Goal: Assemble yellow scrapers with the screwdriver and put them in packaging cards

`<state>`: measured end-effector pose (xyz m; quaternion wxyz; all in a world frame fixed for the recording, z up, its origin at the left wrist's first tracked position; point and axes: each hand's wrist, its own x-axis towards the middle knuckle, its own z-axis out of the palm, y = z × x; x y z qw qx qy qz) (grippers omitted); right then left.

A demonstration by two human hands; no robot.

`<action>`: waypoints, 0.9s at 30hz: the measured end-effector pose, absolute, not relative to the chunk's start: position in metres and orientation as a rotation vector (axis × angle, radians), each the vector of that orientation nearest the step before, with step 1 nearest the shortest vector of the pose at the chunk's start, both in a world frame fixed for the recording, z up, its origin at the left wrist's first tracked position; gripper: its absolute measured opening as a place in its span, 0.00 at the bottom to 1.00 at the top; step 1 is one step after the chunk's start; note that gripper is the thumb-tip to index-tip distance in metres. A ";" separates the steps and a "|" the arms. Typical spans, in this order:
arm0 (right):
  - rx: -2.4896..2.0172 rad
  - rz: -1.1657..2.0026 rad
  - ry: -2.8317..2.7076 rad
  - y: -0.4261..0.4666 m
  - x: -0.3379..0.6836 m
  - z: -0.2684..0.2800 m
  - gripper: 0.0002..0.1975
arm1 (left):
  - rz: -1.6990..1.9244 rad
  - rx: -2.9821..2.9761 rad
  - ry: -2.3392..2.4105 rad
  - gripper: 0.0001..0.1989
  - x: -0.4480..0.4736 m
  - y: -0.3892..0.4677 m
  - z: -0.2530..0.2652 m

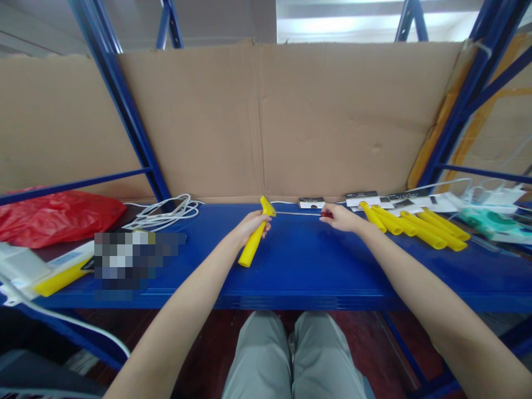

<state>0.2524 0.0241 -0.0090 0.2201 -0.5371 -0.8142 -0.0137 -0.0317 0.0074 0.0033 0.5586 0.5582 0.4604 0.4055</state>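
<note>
My left hand (pixel 251 224) is closed around a yellow tube-handled piece (pixel 251 247) with a flared head, just above the blue shelf top. The piece leans, its tube end toward me and its head away. A screwdriver (pixel 297 213) with a dark red handle is gripped in my right hand (pixel 341 217). Its thin metal shaft points left, and the tip meets or lies very close to the yellow head; whether it sits in a screw is too small to tell.
Several yellow tubes (pixel 424 230) lie at right, near small black-and-white boxes (pixel 311 203). Cardboard (pixel 332 116) walls the back between blue posts. At left are a coiled white cable (pixel 183 211), a red plastic bag (pixel 58 213), another yellow tube (pixel 62 279) and a blurred-out patch.
</note>
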 end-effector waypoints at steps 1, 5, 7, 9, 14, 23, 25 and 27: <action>-1.486 -0.041 -2.252 0.024 0.253 -0.009 0.02 | 0.956 1.321 1.085 0.06 -0.032 0.007 0.003; -1.490 -0.042 -2.259 0.023 0.252 -0.008 0.02 | 0.955 1.330 1.092 0.05 -0.031 0.005 0.005; -1.483 -0.057 -2.268 0.023 0.251 -0.008 0.01 | 0.959 1.320 1.101 0.05 -0.031 0.005 0.006; -1.471 -0.092 -2.280 0.023 0.251 -0.008 0.01 | 0.967 1.309 1.107 0.06 -0.031 0.004 0.006; -1.466 -0.245 -2.303 0.021 0.248 -0.006 0.03 | 0.979 1.314 1.108 0.06 -0.031 0.004 0.006; -1.467 -0.481 -2.297 -0.002 0.236 0.011 0.09 | 1.053 1.380 1.109 0.07 -0.035 0.012 0.005; -1.475 -0.471 -2.298 -0.006 0.235 0.013 0.09 | 1.055 1.413 1.142 0.07 -0.034 0.015 0.007; -1.497 -0.452 -2.286 -0.009 0.235 0.015 0.10 | 1.042 1.466 1.185 0.07 -0.031 0.018 0.010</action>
